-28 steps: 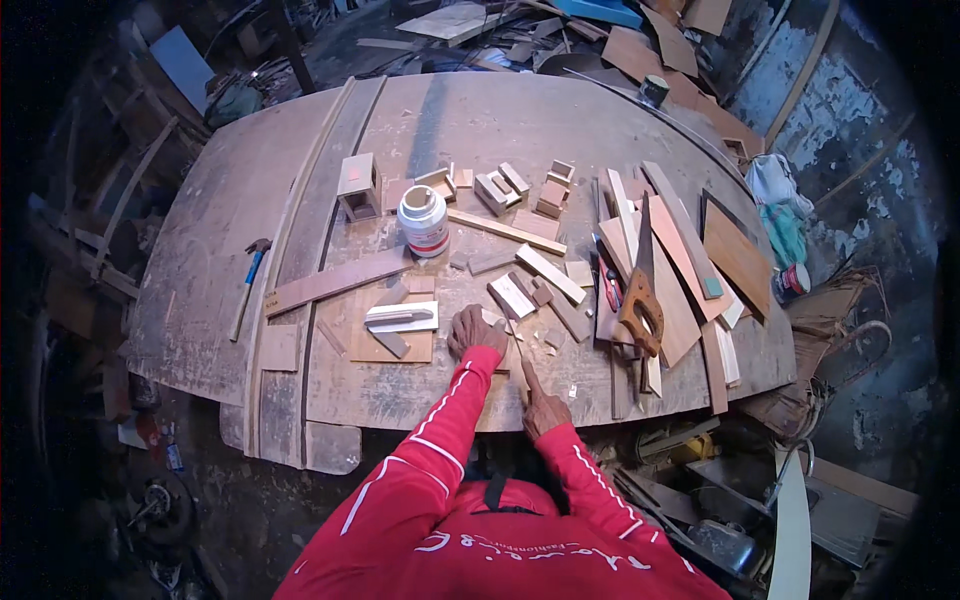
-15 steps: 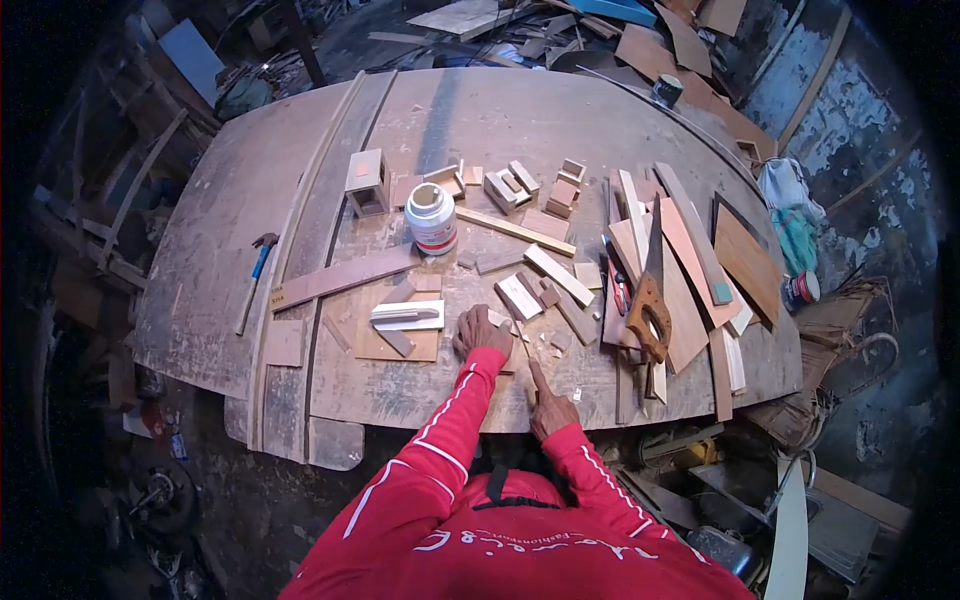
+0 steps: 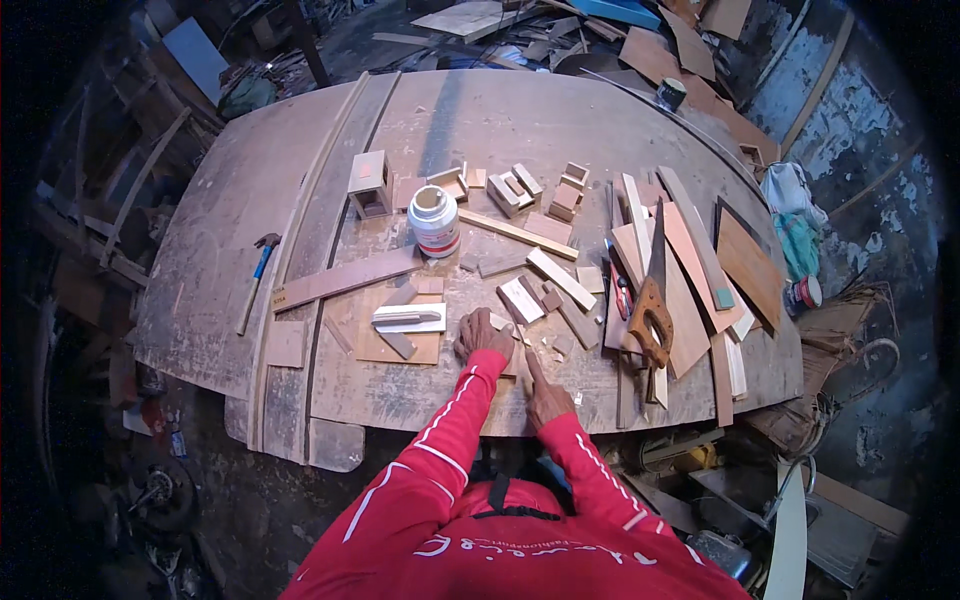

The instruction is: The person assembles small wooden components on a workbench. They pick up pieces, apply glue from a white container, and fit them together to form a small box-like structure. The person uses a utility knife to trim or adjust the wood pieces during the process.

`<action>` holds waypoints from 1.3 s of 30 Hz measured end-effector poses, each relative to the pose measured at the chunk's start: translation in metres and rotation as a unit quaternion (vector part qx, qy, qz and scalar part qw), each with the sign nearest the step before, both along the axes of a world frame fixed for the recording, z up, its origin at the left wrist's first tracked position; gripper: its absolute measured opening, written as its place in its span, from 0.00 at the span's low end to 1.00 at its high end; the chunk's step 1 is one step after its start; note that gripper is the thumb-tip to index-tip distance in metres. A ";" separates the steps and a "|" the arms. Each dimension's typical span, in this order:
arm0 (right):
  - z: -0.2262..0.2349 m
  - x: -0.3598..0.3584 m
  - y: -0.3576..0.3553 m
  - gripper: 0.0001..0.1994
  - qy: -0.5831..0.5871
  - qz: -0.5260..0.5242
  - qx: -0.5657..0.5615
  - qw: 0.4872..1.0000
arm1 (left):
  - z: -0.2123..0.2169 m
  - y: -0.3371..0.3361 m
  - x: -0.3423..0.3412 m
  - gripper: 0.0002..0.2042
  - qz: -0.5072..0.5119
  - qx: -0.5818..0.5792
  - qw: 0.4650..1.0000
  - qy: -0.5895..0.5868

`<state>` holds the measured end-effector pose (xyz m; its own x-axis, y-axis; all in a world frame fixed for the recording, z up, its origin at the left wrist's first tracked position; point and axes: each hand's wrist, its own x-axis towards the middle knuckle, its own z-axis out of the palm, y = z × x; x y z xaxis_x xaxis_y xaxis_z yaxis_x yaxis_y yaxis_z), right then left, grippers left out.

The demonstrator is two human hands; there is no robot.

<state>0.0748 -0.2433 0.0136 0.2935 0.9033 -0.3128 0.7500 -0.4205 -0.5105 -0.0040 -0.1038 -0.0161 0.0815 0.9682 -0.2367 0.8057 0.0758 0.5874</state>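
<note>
My left hand [image 3: 481, 337] is closed over a small pale wood piece [image 3: 501, 323] near the table's front edge, and most of the piece is hidden beneath it. To its right, my right hand [image 3: 549, 402] has its index finger stretched forward and the other fingers curled. Something thin seems to lie under that finger, but its kind cannot be made out. Small wood chips [image 3: 548, 346] lie by the fingertip. Just beyond is a light block [image 3: 521, 300] with small brown pieces. Left of my left hand, a white strip and grey sticks lie on a plywood square [image 3: 375, 347].
A white glue tub [image 3: 434, 222] stands open beyond my hands. Small wooden boxes [image 3: 370, 185] sit behind it. On the right, a handsaw [image 3: 652, 310] rests on stacked boards [image 3: 690, 335]. A blue-handled hammer [image 3: 262, 262] lies at the left of the table [image 3: 560, 110].
My right hand has slid slightly forward and left, its fingertip nearer my left hand. My left hand stays in place on the wood piece.
</note>
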 end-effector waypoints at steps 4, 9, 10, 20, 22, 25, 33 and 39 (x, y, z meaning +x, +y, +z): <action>0.000 0.001 0.019 0.39 0.004 -0.009 -0.011 1.000 | -0.003 0.004 0.005 0.24 -0.007 -0.001 1.000 -0.004; 0.010 -0.003 -0.015 0.42 0.005 0.010 -0.036 0.999 | -0.003 0.005 -0.005 0.24 0.008 -0.017 1.000 0.000; 0.010 -0.002 -0.010 0.42 0.008 0.006 -0.033 0.999 | -0.003 0.003 -0.004 0.24 0.003 -0.014 1.000 0.000; 0.012 -0.003 -0.014 0.39 -0.001 0.007 -0.021 1.000 | -0.012 0.003 -0.004 0.24 0.002 0.008 1.000 -0.002; 0.011 -0.002 -0.007 0.39 0.000 0.001 -0.016 1.000 | -0.012 0.004 -0.002 0.24 -0.002 0.008 1.000 -0.002; 0.001 0.001 0.022 0.36 -0.006 -0.007 0.001 1.000 | -0.008 0.004 0.004 0.24 -0.018 0.010 1.000 -0.005; 0.003 -0.002 -0.010 0.33 -0.007 0.010 -0.016 1.000 | -0.009 0.003 -0.003 0.23 -0.007 0.009 1.000 -0.004; -0.009 0.002 0.005 0.34 -0.006 -0.008 0.014 1.000 | -0.004 0.000 0.002 0.23 -0.007 0.015 1.000 -0.014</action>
<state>0.0772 -0.2378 0.0044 0.3109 0.9070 -0.2839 0.7502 -0.4176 -0.5127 -0.0023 -0.1038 -0.0206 0.1008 0.9735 -0.2052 0.7902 0.0470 0.6110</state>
